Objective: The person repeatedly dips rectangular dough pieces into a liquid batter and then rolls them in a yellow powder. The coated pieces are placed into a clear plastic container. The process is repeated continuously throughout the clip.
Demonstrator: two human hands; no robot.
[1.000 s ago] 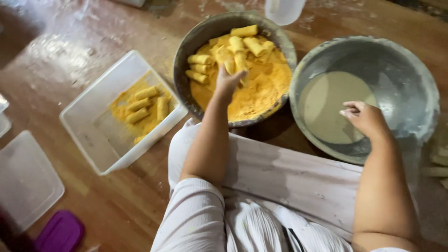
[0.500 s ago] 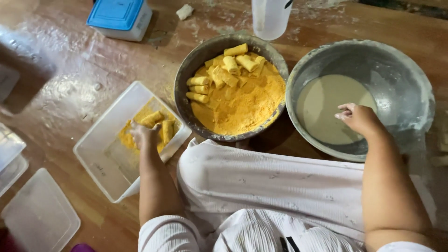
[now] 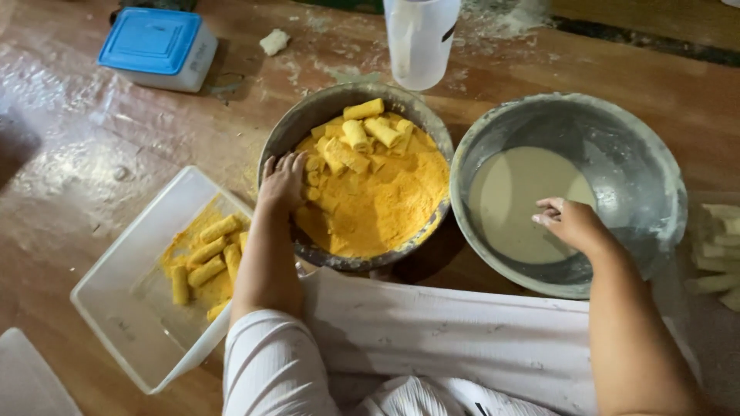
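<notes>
My left hand (image 3: 284, 182) rests fingers-down at the left inside edge of a metal bowl (image 3: 308, 115) filled with orange-yellow crumbs (image 3: 385, 204) and several crumb-coated rolls (image 3: 362, 139); whether it grips a roll is hidden. My right hand (image 3: 570, 223) hovers with fingers loosely curled over pale batter (image 3: 516, 192) in a second metal bowl (image 3: 617, 123) on the right, holding nothing visible. A white rectangular tub (image 3: 123, 285) at the lower left holds several coated rolls (image 3: 204, 258).
A clear plastic jug (image 3: 420, 38) stands behind the bowls. A white box with a blue lid (image 3: 158, 46) sits at the top left beside a small dough lump (image 3: 274, 40). Uncoated pale rolls (image 3: 717, 246) lie at the right edge. White cloth (image 3: 447, 331) covers my lap.
My left hand went from the crumb bowl to the white tub, then came back to the crumb bowl's left edge. My right hand stayed over the batter bowl.
</notes>
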